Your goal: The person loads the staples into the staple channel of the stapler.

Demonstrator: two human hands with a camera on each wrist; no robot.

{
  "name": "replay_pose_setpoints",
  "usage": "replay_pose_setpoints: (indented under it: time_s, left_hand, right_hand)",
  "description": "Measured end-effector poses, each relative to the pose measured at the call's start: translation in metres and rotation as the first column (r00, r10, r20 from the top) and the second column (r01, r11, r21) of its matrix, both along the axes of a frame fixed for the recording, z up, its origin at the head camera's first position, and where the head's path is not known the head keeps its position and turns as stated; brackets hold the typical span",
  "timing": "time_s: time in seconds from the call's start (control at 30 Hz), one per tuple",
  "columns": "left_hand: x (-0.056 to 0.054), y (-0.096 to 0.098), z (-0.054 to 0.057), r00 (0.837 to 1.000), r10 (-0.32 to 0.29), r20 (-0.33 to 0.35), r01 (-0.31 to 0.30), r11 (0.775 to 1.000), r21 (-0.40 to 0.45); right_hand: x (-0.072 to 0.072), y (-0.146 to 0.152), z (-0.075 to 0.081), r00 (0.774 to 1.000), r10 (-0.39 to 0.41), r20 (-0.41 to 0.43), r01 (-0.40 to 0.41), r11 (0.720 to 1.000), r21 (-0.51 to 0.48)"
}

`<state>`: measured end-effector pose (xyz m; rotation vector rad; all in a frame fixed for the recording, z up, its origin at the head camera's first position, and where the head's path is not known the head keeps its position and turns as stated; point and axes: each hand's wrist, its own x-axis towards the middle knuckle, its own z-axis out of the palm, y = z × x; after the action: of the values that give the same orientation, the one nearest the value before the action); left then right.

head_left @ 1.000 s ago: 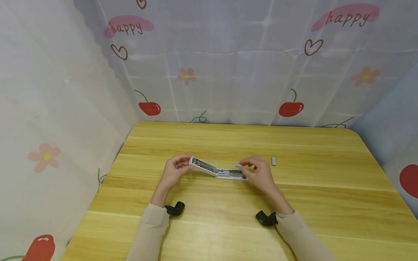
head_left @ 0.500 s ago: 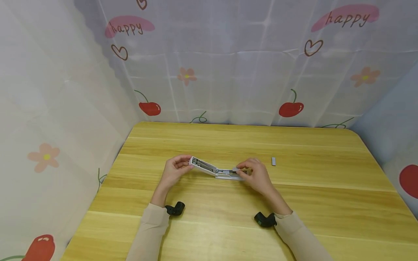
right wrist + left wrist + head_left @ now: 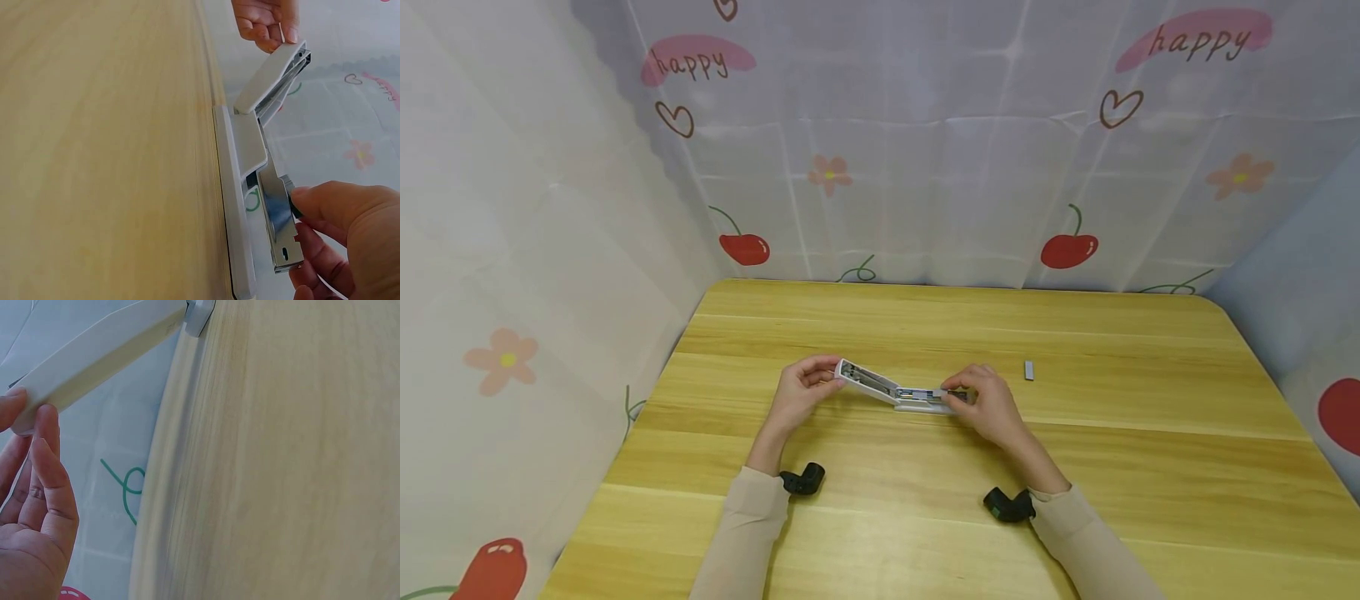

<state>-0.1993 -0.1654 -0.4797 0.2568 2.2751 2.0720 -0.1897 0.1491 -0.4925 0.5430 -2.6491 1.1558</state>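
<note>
A white stapler (image 3: 917,408) stands on the table with its cover swung up to the left. My left hand (image 3: 801,387) pinches the cover's raised end between thumb and fingers; in the left wrist view this cover (image 3: 106,350) slants up from the table. With thumb and fingertips my right hand (image 3: 988,404) pinches a short grey strip of staples (image 3: 287,185) at the stapler's metal magazine (image 3: 278,206). The strip sits right at the magazine's open top, partly hidden behind the thumb. Other fingers of this hand lie close to the magazine's front end.
Another grey strip of staples (image 3: 1028,371) lies on the wooden table (image 3: 895,517), right of and behind my right hand. A patterned curtain (image 3: 910,183) hangs along the table's back edge. Black wrist cameras (image 3: 805,479) sit at both cuffs.
My right hand has moved slightly left and brought the strip of staples from behind the stapler down to its magazine. The left hand and the raised cover have stayed put.
</note>
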Motion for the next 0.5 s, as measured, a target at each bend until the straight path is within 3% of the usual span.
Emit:
replay_pose_setpoints:
  time_s: [0.5]
  left_hand:
    - [0.0009,0.0005,0.001,1.0,0.001,0.004,-0.001,1.0,0.009]
  right_hand:
    - [0.0002,-0.002,-0.0035,1.0,0.005,-0.03,-0.004,0.999,0.032]
